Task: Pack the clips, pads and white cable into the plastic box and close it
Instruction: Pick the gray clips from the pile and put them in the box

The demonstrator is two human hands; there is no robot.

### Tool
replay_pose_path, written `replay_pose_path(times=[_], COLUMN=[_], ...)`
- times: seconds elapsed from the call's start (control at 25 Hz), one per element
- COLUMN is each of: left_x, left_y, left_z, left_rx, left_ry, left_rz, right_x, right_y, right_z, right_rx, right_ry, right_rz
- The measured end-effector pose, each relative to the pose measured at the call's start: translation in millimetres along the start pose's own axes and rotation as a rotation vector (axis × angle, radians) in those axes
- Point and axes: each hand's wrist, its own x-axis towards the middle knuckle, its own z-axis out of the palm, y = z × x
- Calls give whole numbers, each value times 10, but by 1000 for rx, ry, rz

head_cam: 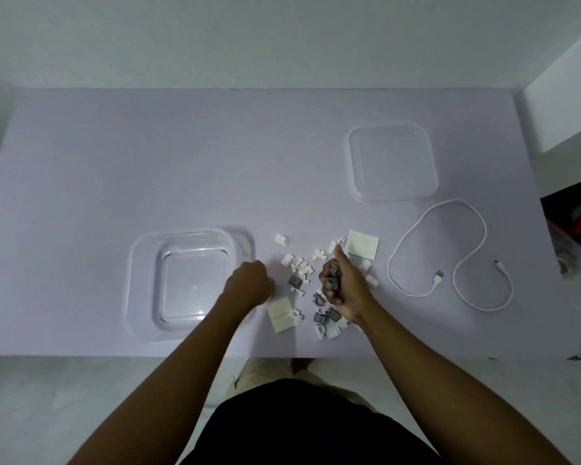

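A clear plastic box point(141, 283) stands open and empty at the table's left. Its clear lid point(393, 193) lies apart at the back right. Between them lies a scatter of white and grey clips point(299, 266) and white pads point(363, 245), with another pad point(280, 313) near the front. The white cable point(413, 229) loops on the right. My right hand point(344, 286) is closed around several grey clips, thumb up, just above the pile. My left hand point(250, 281) is a closed fist beside the box's right rim; I cannot see anything in it.
The lilac table point(148, 156) ends at a front edge close to my body. A white wall block point(564, 105) and dark clutter point(577, 223) sit off the right edge.
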Motion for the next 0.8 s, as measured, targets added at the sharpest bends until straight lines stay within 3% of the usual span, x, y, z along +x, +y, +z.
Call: replay_pose_path(times=[0.12, 0.24, 0.32, 0.48, 0.6, 0.72, 0.8], left_x=[-53, 7, 69, 122, 91, 8, -35], left_y=[65, 78, 78, 49, 6, 9, 4], left_z=[272, 458, 502, 459, 389, 307, 279], left_rx=[187, 106, 51, -30, -81, -100, -130], left_ry=[23, 67, 49, 67, 106, 137, 147], left_rz=[26, 35, 53, 93, 101, 97, 69], right_x=[37, -9, -50, 11, 150, 270, 314], right_y=[-40, -108, -120, -19, 156, 309, 349], right_z=[39, 33, 38, 97, 174, 233, 284], right_rx=[-6, 137, 66, -646, -1217, -1570, -1679], right_ry=[29, -49, -42, 104, 29, 71, 130], right_rz=[15, 46, 34, -226, -499, -532, -576])
